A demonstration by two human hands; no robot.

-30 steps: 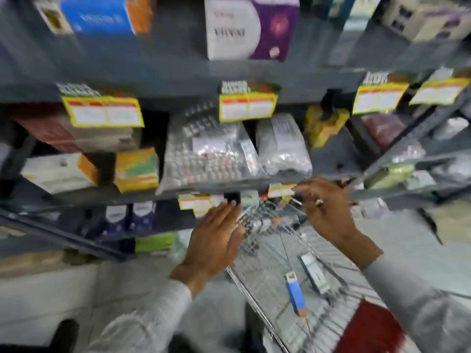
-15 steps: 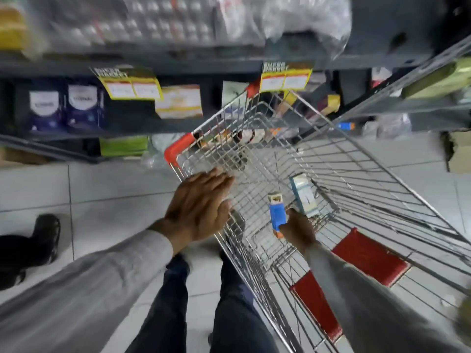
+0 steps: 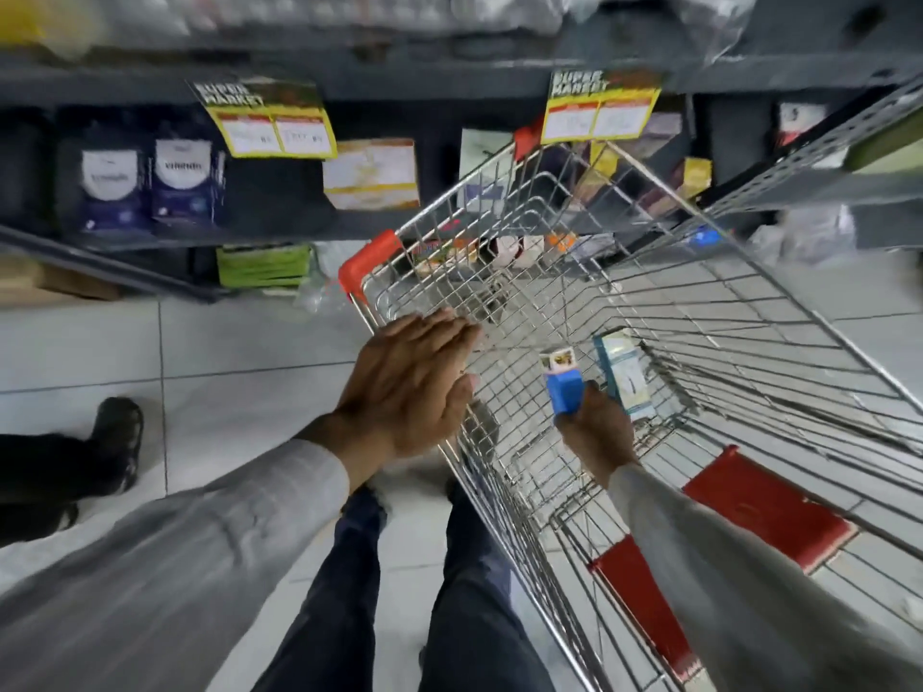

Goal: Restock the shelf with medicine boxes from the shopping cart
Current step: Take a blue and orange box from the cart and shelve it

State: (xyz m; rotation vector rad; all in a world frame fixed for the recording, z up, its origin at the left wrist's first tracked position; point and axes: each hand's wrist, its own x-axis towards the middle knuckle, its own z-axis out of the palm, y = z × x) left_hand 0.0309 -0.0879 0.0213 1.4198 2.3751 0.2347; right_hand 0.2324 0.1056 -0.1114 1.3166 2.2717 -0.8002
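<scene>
Since a second ago my view has dropped from the shelf to the shopping cart [image 3: 749, 312], and my right hand [image 3: 594, 432] has gone from the shelf edge down into the basket. It now closes around the lower end of the blue box [image 3: 563, 392]. I judge that's the next pick, not lifted clear yet. A pale teal box [image 3: 624, 377] lies just right of the grip. My left hand [image 3: 409, 387] is flat, fingers spread, against the cart rim, holding nothing. The right fingertips are hidden behind the box; the packs at the cart's far end are blurred.
</scene>
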